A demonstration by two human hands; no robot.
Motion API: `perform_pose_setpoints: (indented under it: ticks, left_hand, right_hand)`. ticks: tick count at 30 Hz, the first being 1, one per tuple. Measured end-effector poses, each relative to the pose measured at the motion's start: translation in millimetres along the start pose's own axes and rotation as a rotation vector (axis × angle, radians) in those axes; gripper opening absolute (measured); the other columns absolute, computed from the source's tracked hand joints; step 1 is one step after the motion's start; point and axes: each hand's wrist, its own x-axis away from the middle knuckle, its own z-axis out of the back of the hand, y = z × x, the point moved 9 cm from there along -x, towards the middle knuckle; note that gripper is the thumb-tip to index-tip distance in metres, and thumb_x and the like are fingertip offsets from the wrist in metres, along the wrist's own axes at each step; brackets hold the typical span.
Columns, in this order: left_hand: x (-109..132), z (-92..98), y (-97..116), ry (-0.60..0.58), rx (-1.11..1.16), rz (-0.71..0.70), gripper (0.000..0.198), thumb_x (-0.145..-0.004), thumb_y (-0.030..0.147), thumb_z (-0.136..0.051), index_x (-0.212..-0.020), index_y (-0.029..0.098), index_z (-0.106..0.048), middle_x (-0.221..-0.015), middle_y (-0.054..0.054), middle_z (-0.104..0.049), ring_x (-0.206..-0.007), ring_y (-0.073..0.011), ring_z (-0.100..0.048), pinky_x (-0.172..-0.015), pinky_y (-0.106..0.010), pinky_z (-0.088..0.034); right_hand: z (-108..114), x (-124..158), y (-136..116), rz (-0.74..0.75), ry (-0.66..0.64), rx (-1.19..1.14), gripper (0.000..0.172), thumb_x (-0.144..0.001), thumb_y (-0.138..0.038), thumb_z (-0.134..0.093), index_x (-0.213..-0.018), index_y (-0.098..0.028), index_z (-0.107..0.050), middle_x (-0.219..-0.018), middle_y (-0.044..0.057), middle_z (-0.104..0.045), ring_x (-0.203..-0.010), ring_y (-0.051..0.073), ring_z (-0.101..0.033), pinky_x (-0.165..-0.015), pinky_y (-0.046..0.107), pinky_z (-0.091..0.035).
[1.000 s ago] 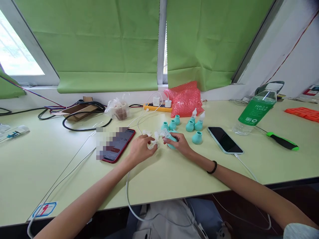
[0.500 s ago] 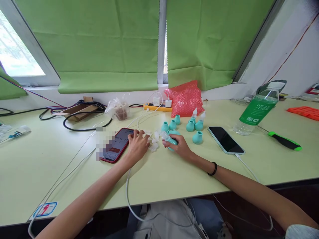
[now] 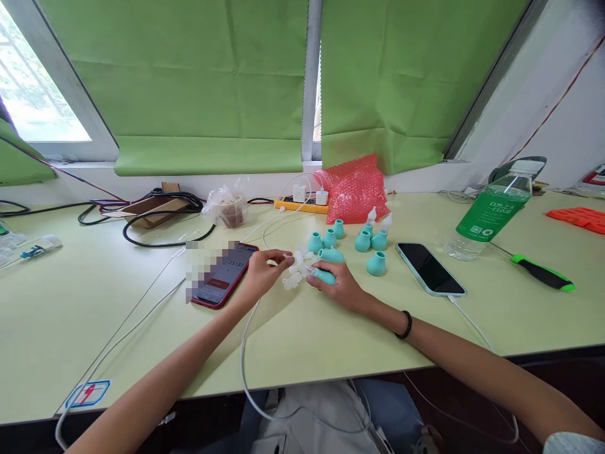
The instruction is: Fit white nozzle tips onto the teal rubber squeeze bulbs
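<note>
My right hand (image 3: 341, 287) is closed around a teal rubber bulb (image 3: 324, 275) lying on its side on the pale green table (image 3: 302, 328). My left hand (image 3: 261, 275) pinches a small clear plastic tip (image 3: 286, 256) just left of it. More clear tips (image 3: 293, 277) lie loose between my hands. Several teal bulbs (image 3: 363, 241) stand behind my right hand, two of them with clear tips on top.
A red phone (image 3: 222, 273) lies left of my left hand, a light phone (image 3: 430, 268) on a cable to the right. Further off: a green-labelled bottle (image 3: 489, 211), a screwdriver (image 3: 541, 271), red bubble wrap (image 3: 354, 188), a power strip (image 3: 297, 203), cables (image 3: 155, 230).
My left hand went left to the loose tips beside the red phone, then came back towards the bulb with a tip pinched. My right hand stayed on the bulb.
</note>
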Motion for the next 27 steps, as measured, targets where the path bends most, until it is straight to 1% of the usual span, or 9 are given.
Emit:
perform_pose_setpoints:
  ticks: [2, 3, 5, 6, 9, 13, 18, 23, 27]
  left_hand:
    - [0.3, -9.2, -4.4, -0.086, 0.395, 0.106, 0.027, -0.065, 0.034, -0.060, -0.079, 0.012, -0.064, -0.080, -0.007, -0.063, -0.066, -0.0136, -0.055, -0.063, -0.028, -0.045]
    - [1.4, -15.4, -4.3, -0.142, 0.528, 0.143, 0.027, -0.064, 0.034, -0.061, -0.079, 0.011, -0.064, -0.080, -0.007, -0.063, -0.066, -0.0125, -0.055, -0.064, -0.028, -0.046]
    - [4.4, -24.9, -3.1, -0.232, 0.660, 0.189, 0.025, -0.063, 0.031, -0.063, -0.077, 0.011, -0.065, -0.078, -0.006, -0.062, -0.063, -0.0105, -0.054, -0.066, -0.028, -0.046]
    - [5.5, -27.1, -3.0, -0.253, 0.678, 0.199, 0.024, -0.062, 0.030, -0.064, -0.076, 0.011, -0.065, -0.077, -0.006, -0.062, -0.062, -0.0098, -0.054, -0.066, -0.027, -0.046]
    - [6.4, -27.6, -4.2, -0.252, 0.672, 0.203, 0.020, -0.062, 0.028, -0.065, -0.073, 0.011, -0.065, -0.075, -0.005, -0.061, -0.062, -0.0096, -0.053, -0.066, -0.027, -0.046]
    - [6.0, -28.7, -5.9, -0.254, 0.647, 0.201, 0.021, -0.064, 0.029, -0.063, -0.072, 0.009, -0.064, -0.064, -0.004, -0.059, -0.061, -0.0109, -0.054, -0.063, -0.028, -0.047]
    - [7.0, -25.3, -3.7, -0.186, 0.589, 0.169, 0.025, -0.066, 0.033, -0.061, -0.071, 0.009, -0.062, -0.061, -0.004, -0.059, -0.057, -0.0116, -0.054, -0.059, -0.028, -0.047]
    - [10.6, -22.9, -4.9, -0.126, 0.589, 0.201, 0.027, -0.064, 0.035, -0.062, -0.072, 0.010, -0.061, -0.063, -0.005, -0.059, -0.058, -0.0123, -0.055, -0.062, -0.030, -0.048]
    - [10.8, -27.2, -7.0, -0.181, 0.634, 0.240, 0.027, -0.064, 0.036, -0.062, -0.069, 0.009, -0.061, -0.060, -0.004, -0.058, -0.056, -0.0113, -0.054, -0.061, -0.029, -0.048]
  right_hand:
    - [0.7, 0.4, 0.2, 0.002, 0.001, 0.047, 0.023, -0.075, -0.036, -0.048, -0.082, -0.017, -0.058, -0.077, 0.002, -0.060, -0.070, 0.014, -0.052, -0.066, 0.026, -0.038]
    - [1.2, 0.7, 0.4, 0.004, 0.006, 0.081, 0.023, -0.076, -0.037, -0.047, -0.084, -0.018, -0.058, -0.080, 0.003, -0.061, -0.072, 0.015, -0.053, -0.067, 0.026, -0.039]
    - [1.7, 1.4, 1.3, 0.008, 0.016, 0.151, 0.025, -0.077, -0.038, -0.046, -0.087, -0.019, -0.058, -0.082, 0.003, -0.062, -0.073, 0.016, -0.054, -0.068, 0.027, -0.039]
    - [1.9, 1.8, 2.0, 0.009, 0.023, 0.186, 0.025, -0.077, -0.038, -0.046, -0.088, -0.019, -0.058, -0.082, 0.004, -0.062, -0.074, 0.016, -0.055, -0.068, 0.028, -0.040]
    - [3.2, 3.2, 3.2, 0.017, 0.067, 0.283, 0.027, -0.077, -0.039, -0.046, -0.092, -0.019, -0.058, -0.083, 0.005, -0.064, -0.076, 0.018, -0.057, -0.069, 0.029, -0.041]
    - [5.8, 4.8, 2.4, 0.041, 0.131, 0.367, 0.026, -0.075, -0.037, -0.049, -0.092, -0.019, -0.058, -0.084, 0.006, -0.065, -0.079, 0.020, -0.058, -0.071, 0.031, -0.041]
    - [8.6, 5.4, -1.6, 0.113, 0.171, 0.377, 0.027, -0.075, -0.035, -0.050, -0.093, -0.018, -0.058, -0.091, 0.007, -0.064, -0.082, 0.020, -0.059, -0.072, 0.031, -0.042]
    - [10.3, 6.5, -5.8, 0.151, 0.200, 0.348, 0.027, -0.074, -0.035, -0.051, -0.094, -0.018, -0.059, -0.091, 0.007, -0.064, -0.081, 0.019, -0.059, -0.072, 0.031, -0.043]
    - [9.8, 7.7, -7.3, 0.166, 0.201, 0.367, 0.027, -0.074, -0.035, -0.051, -0.094, -0.019, -0.059, -0.091, 0.007, -0.064, -0.081, 0.019, -0.059, -0.072, 0.030, -0.043]
